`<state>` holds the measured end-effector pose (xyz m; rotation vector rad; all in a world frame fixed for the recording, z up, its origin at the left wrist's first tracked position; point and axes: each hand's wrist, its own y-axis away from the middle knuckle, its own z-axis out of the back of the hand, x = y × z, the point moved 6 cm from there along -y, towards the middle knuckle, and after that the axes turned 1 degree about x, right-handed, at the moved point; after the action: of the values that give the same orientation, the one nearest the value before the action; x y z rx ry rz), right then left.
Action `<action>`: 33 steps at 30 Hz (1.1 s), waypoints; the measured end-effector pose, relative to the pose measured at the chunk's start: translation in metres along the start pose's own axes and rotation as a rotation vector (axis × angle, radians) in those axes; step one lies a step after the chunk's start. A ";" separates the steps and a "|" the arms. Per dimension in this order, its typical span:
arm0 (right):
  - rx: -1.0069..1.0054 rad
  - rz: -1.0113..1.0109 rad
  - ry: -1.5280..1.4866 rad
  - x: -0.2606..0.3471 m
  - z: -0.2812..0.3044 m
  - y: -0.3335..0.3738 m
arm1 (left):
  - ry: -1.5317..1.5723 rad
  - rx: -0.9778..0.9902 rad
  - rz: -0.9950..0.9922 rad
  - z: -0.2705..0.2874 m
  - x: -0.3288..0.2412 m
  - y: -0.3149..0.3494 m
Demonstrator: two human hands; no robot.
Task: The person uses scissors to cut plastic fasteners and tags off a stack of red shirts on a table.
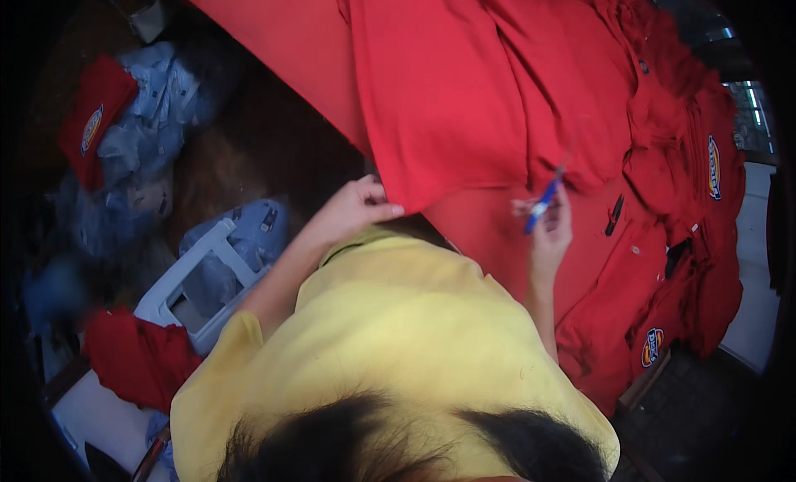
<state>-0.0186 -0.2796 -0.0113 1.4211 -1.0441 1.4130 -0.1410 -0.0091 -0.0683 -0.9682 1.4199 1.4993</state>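
A red garment (448, 109) lies spread over the red-covered table in front of me, its hem toward my body. At the near left corner of that hem, the fingers of my left hand (365, 204) are closed on the cloth. Farther right, beside the hem, my right hand (554, 229) holds small blue-handled snips (541, 207). Their thin metal end points up and away, over the garment's lower edge, and is blurred. Whether the blades touch the cloth I cannot tell.
More red garments with badges (696, 233) are heaped along the right. A small black object (614, 215) rests on the red table cover (489, 225). To my left stand a pale plastic chair (149, 304), clear-bagged items (137, 159) and a folded red garment (95, 121); another red cloth (141, 358) lies lower left.
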 end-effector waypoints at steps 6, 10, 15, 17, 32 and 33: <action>0.718 0.435 0.598 0.065 -0.148 0.015 | 0.561 0.129 0.169 0.001 -0.054 0.021; 0.666 0.473 0.533 0.066 -0.174 -0.028 | 0.480 0.087 -0.110 0.029 -0.060 0.009; -0.125 0.104 -0.404 0.075 -0.086 -0.141 | 0.446 -0.158 -0.016 0.069 -0.027 -0.019; -0.309 0.212 -0.498 0.066 0.011 -0.174 | 0.418 -0.178 -0.025 0.067 -0.017 -0.033; -0.879 0.202 -0.337 -0.027 0.183 -0.017 | 0.167 -0.165 0.008 0.046 -0.008 -0.061; -0.846 0.225 -0.273 -0.018 0.166 -0.015 | 0.147 -0.163 -0.001 0.043 -0.010 -0.061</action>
<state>0.0434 -0.4340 -0.0285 0.8831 -1.7512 0.7457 -0.0798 0.0337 -0.0784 -1.1999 1.4152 1.5898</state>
